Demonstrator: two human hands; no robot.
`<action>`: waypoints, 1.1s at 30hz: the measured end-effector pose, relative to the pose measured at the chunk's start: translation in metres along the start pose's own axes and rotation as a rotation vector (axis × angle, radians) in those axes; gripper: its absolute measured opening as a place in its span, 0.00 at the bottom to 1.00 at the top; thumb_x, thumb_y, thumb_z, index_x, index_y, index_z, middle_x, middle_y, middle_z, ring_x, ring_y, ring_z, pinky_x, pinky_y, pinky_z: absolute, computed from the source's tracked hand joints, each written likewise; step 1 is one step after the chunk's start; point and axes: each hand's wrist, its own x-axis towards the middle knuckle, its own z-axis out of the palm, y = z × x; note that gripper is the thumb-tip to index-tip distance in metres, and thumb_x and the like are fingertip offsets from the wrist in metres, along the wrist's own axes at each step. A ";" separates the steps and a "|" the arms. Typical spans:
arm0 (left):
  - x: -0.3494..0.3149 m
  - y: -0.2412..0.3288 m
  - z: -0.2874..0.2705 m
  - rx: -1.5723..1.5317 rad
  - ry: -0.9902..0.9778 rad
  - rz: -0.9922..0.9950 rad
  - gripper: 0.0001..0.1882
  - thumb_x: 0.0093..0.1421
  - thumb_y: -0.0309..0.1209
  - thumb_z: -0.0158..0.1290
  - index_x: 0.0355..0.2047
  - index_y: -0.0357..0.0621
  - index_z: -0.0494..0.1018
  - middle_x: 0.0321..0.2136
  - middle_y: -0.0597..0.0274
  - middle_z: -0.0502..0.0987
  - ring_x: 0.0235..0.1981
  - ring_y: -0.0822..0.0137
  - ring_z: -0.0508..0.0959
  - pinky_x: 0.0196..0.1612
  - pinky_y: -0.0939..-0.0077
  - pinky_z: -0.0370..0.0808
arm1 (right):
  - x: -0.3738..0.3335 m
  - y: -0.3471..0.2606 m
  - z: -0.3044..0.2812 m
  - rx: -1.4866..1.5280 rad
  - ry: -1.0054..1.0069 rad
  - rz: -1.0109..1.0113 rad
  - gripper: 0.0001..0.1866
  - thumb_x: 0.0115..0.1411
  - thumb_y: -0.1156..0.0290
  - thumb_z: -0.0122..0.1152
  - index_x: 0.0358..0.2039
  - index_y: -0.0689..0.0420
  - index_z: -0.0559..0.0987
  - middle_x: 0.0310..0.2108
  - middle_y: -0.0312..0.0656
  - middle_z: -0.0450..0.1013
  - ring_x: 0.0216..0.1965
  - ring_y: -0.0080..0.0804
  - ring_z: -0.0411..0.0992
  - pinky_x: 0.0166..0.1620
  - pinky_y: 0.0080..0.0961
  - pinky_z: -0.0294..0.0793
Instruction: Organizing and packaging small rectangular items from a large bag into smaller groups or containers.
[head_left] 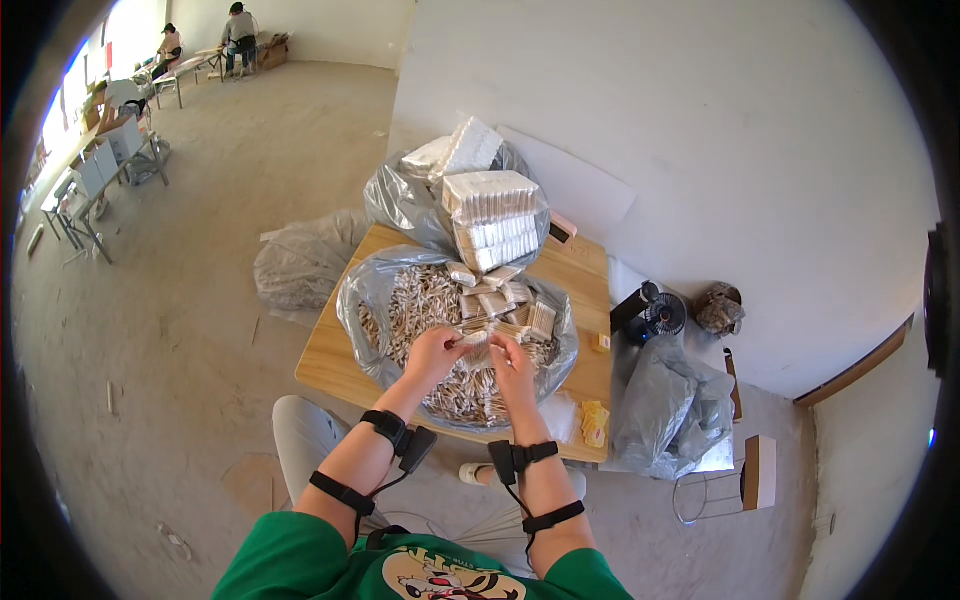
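Observation:
A grey plastic bag (357, 275) lies wide open on the wooden table, filled with loose cotton swabs (425, 300). Over its middle, my left hand (432, 356) pinches one end of a small clear packet of cotton swabs (474, 340). The fingers of my right hand (512, 368) close on the packet's other end. Just beyond my hands, several filled swab packets (495, 302) rest on the loose swabs. My fingertips partly hide the packet between them.
Behind stands another grey bag (405, 205) with stacked wrapped bundles (490, 195). Yellow slips (595, 424) lie at the wooden table's (325, 365) near right corner. To the right are a black fan (664, 315) and a crumpled grey bag (670, 410). Other people work far left.

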 end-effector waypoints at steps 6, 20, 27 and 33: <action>0.013 -0.011 0.007 -0.037 0.087 0.113 0.10 0.45 0.31 0.62 0.22 0.37 0.74 0.22 0.56 0.72 0.24 0.60 0.74 0.27 0.70 0.70 | 0.019 -0.006 0.012 -0.023 -0.110 0.049 0.09 0.56 0.70 0.56 0.35 0.60 0.75 0.29 0.41 0.74 0.30 0.27 0.71 0.35 0.24 0.68; 0.027 -0.018 0.015 -0.134 0.255 0.107 0.05 0.55 0.27 0.51 0.27 0.39 0.67 0.20 0.53 0.72 0.23 0.55 0.74 0.26 0.67 0.69 | 0.033 0.010 0.035 0.170 0.120 0.060 0.11 0.60 0.63 0.53 0.35 0.58 0.72 0.21 0.31 0.67 0.21 0.17 0.64 0.27 0.17 0.64; 0.023 -0.037 0.021 -0.175 0.230 0.030 0.08 0.58 0.29 0.50 0.33 0.38 0.64 0.19 0.57 0.72 0.20 0.66 0.72 0.26 0.73 0.68 | 0.008 -0.005 0.032 0.556 -0.051 0.575 0.14 0.63 0.58 0.45 0.36 0.56 0.69 0.20 0.31 0.66 0.16 0.17 0.63 0.19 0.14 0.63; 0.025 -0.029 0.017 -0.272 0.109 -0.206 0.15 0.55 0.37 0.53 0.23 0.36 0.67 0.16 0.52 0.71 0.19 0.54 0.73 0.24 0.68 0.68 | 0.010 0.024 0.028 0.372 -0.085 0.362 0.17 0.62 0.56 0.47 0.31 0.58 0.70 0.17 0.34 0.65 0.15 0.21 0.64 0.19 0.20 0.62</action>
